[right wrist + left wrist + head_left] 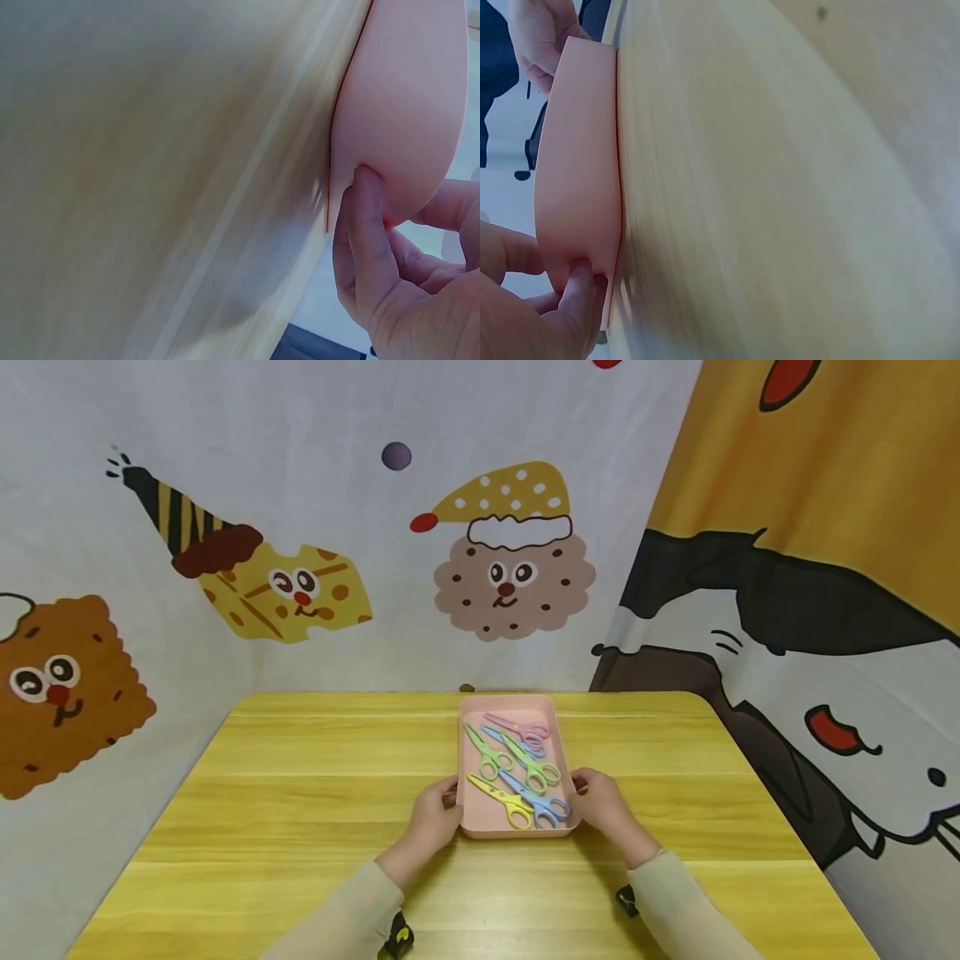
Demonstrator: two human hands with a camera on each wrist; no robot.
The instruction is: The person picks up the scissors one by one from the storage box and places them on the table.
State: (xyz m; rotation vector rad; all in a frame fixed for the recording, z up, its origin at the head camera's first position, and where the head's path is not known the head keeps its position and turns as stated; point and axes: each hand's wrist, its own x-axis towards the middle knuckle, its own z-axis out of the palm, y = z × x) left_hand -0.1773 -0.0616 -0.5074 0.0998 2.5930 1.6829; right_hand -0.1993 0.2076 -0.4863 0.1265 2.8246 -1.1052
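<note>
Ample tabletop (322,785) beside edges of tray (517,833)

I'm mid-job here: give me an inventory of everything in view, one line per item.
Rectangular wood-grain table: 1, yellow-brown, across the foreground
Cartoon-printed cloth hangings: count unclear, white and mustard, behind and beside the table
Pink rectangular tray: 1, pink, over the table, toward its far edge
Pink scissors: 1, pink, tray's far end
Blue scissors: 2, blue, in the tray
Green scissors: 2, light green, in the tray
Yellow scissors: 1, yellow, tray's near end
Pale fabric sleeves: 2, beige, on the forearms
Small black items: 2, black, one by each sleeve cuff
Bare left hand: 1, gripping the tray's left side
Bare right hand: 1, gripping its right side
</note>
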